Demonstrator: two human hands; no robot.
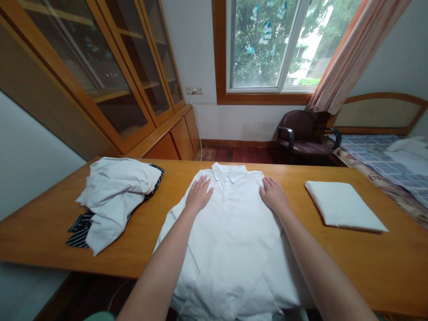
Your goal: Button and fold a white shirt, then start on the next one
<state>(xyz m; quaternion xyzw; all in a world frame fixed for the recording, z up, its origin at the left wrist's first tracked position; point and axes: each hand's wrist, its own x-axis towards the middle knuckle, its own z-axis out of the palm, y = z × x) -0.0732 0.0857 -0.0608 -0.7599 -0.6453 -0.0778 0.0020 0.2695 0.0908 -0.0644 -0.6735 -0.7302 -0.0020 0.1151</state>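
Two bare hands, one plain white collared shirt (230, 232) laid front up on a glossy orange-brown wooden table (334, 272). Clock is centred on the shirt, 12 toward the window side. White pointed collar (219, 171) at 12, near the table's far edge; lower body runs to 6, past the near edge, creased and bunched there.

Left hand (199, 194): 10 o'clock, palm down on the shirt just below the shoulder, fingers extended, slightly apart, gripping nothing. Right hand (274, 194): 2 o'clock, at the opposite shoulder edge, fingers extended, no grip visible; can't tell whether the palm bears on cloth or wood.

Step in hand, judged from pose: spreading and smoothing the upper front. Chest looks fairly flat; sleeves not clearly laid out, the one on the left-hand side seems doubled along the body. Next move, as a judgement, calls for light, even palm pressure, no pinching, and attention to the wrinkles toward 6 without dragging the collar out of line.

Others: crumpled white cloth (113, 187) at 9, overlapping black fabric with thin white stripes (80, 236); flat, neatly squared white folded cloth (344, 205) at 3, well apart from the right hand; dark maroon armchair (297, 131) between 1 and 2, beyond the table.
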